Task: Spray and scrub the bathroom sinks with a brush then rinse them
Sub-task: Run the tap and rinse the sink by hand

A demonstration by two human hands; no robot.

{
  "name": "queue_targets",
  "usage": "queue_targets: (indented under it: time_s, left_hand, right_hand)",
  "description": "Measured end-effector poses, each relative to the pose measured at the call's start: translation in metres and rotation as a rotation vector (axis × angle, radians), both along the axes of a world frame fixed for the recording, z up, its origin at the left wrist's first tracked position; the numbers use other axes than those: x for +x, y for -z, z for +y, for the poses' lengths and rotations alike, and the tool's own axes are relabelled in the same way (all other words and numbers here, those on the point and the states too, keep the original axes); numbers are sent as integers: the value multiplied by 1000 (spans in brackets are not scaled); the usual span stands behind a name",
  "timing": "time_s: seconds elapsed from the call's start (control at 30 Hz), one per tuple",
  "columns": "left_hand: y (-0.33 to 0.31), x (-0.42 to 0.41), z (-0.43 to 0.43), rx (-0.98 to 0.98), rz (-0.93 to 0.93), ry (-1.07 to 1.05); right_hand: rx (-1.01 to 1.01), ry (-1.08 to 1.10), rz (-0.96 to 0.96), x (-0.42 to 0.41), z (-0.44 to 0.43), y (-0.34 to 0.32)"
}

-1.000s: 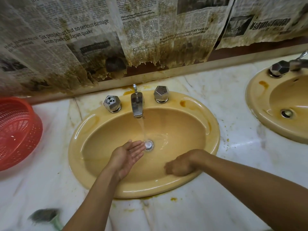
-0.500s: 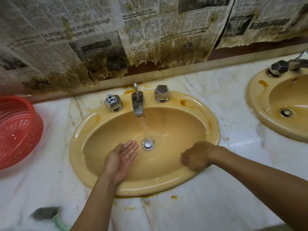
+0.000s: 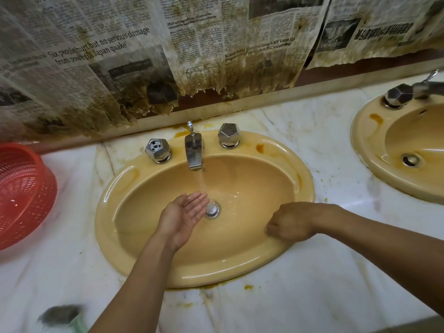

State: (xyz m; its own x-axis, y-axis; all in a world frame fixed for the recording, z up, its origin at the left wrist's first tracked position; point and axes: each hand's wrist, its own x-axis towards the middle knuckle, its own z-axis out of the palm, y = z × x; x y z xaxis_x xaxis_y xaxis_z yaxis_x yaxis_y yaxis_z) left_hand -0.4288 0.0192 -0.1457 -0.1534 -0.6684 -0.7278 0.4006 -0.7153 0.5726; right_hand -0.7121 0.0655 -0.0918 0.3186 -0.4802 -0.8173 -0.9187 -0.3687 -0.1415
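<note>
Head view: left hand (image 3: 185, 217) cupped palm up, fingers relaxed, at faucet (image 3: 193, 152) stream inside yellow sink (image 3: 144, 260); right hand (image 3: 290, 223) fingers curled, on near right wall.

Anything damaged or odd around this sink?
Yes. The left knob lacks the cap that the right knob has. The newspaper is torn and brown-stained along its lower edge. Orange stains mark the sink rim and the counter.

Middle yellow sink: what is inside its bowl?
Water running from the faucet, the metal drain, the cupped left hand by the stream, the right hand at the right side. The bowl surface under both hands is covered.
</note>
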Motion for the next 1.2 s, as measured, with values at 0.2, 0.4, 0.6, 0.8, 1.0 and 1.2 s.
queue_targets:
  time_s: [0.2, 0.4, 0.6, 0.8, 1.0, 1.2]
  left_hand:
    - [-8, -18, -27, 115, 35, -31]
    - [-11, -32, -50, 236, 72, -89]
    - [-30, -57, -45, 171, 258, 46]
    - [-35, -54, -20, 106, 158, 130]
    - [-17, -10, -15, 119, 104, -46]
    - [-14, -10, -19, 125, 138, -50]
  right_hand:
    - [35, 74, -20, -2, -7, 10]
    - [32, 18, 23, 7, -6, 18]
    - [-150, -183, 197, 8, -20, 53]
    - [-643, -445, 290, 7, -66, 78]
    - [-552, -546, 305, 9, -65, 99]
    - [-764, -578, 268, 11, -83, 100]
